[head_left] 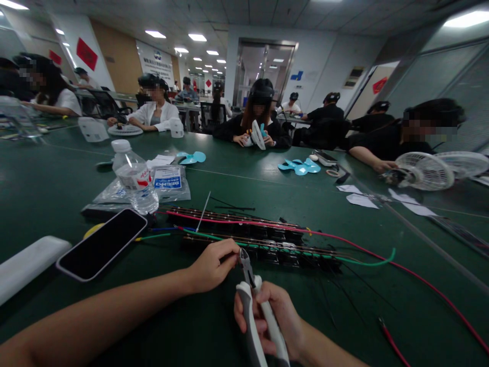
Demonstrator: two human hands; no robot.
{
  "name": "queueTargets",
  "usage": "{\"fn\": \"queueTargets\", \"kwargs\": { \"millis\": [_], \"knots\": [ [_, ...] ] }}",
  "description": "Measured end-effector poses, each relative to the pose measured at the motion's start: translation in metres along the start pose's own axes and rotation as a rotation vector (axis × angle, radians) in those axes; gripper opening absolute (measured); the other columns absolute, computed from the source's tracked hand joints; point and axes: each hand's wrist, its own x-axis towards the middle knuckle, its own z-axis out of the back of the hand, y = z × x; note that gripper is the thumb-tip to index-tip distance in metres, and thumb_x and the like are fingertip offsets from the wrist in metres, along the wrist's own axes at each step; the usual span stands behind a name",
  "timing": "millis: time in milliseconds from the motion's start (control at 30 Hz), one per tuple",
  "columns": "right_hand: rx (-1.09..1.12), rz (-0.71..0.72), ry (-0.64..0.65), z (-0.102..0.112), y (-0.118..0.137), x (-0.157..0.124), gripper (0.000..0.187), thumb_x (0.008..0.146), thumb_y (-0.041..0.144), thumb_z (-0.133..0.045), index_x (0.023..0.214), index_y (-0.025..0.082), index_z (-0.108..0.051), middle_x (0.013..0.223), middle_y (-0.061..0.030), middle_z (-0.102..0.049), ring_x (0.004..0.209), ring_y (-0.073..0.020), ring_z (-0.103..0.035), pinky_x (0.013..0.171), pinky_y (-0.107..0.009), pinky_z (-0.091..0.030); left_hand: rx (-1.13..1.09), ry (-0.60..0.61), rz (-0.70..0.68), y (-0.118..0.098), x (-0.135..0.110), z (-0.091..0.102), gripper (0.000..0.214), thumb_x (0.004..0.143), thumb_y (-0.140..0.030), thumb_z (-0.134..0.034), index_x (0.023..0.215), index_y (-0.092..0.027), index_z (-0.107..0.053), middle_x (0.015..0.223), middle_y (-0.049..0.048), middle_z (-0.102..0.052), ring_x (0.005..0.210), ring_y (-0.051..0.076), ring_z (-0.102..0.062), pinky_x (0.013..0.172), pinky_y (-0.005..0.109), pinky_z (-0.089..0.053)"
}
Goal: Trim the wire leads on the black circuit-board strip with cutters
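My right hand [280,316] is wrapped round the grey and white handles of a pair of diagonal cutters [247,275]. The cutters point away from me, their metal jaws at the fingertips of my left hand [216,262]. Thumb and forefinger of that hand are pinched together by the near edge of a black wired assembly [275,250]; whatever is between them is too small to make out. Along the assembly's two long rows run a green wire [359,261] and a red wire [336,237]. A pale cable tie [204,211] sticks up from its left part.
Left of the assembly are a smartphone [103,244], a water bottle [133,178] and a plastic bag [171,183]. Thin black strips [351,293] and a red cable end [391,339] lie at right. Blue fan blades [300,166] are farther back. Several people sit across the table, some holding fan parts.
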Motion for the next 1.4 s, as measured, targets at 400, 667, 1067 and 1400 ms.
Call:
{"fn": "queueTargets", "kwargs": {
  "millis": [400,667,1067,1400],
  "knots": [
    [-0.008,0.005,0.009,-0.0048,0.0021,-0.0008,0.025,0.063,0.030,-0.040,0.068,0.010,-0.054,0.061,-0.0099,-0.058,0.039,-0.0046,-0.022,0.028,-0.014,-0.016,0.036,-0.003,-0.025,-0.0006,0.0013,-0.0005,0.019,0.085,-0.007,-0.039,0.076,-0.015,-0.054,0.071,0.0027,-0.053,0.070,0.014,-0.049,0.067,0.027,-0.041],
    [-0.031,0.012,0.008,-0.0071,0.0028,0.0005,0.040,0.065,0.031,-0.040,0.089,0.005,-0.058,0.074,-0.0139,-0.063,0.042,-0.0070,-0.037,0.034,-0.018,-0.036,0.012,0.001,0.025,0.0008,-0.0009,-0.0004,0.016,0.086,-0.010,-0.041,0.079,-0.015,-0.054,0.072,0.0019,-0.054,0.069,0.013,-0.050,0.068,0.026,-0.041],
    [-0.033,0.024,-0.003,-0.0080,0.0032,0.0004,0.045,0.065,0.031,-0.041,0.094,0.000,-0.058,0.081,-0.0177,-0.063,0.046,-0.0084,-0.042,0.041,-0.022,-0.042,0.005,0.000,0.032,0.0000,-0.0006,0.0002,0.015,0.085,-0.009,-0.041,0.079,-0.015,-0.054,0.072,0.0016,-0.053,0.070,0.013,-0.050,0.069,0.026,-0.041],
    [-0.036,0.013,0.011,-0.0010,0.0027,0.0010,0.041,0.066,0.032,-0.038,0.088,0.004,-0.059,0.069,-0.0148,-0.064,0.037,-0.0064,-0.033,0.032,-0.018,-0.035,-0.002,0.010,0.027,0.0001,-0.0001,0.0007,0.017,0.087,-0.011,-0.041,0.078,-0.015,-0.055,0.072,0.0019,-0.053,0.070,0.013,-0.050,0.069,0.026,-0.041]
  ]
}}
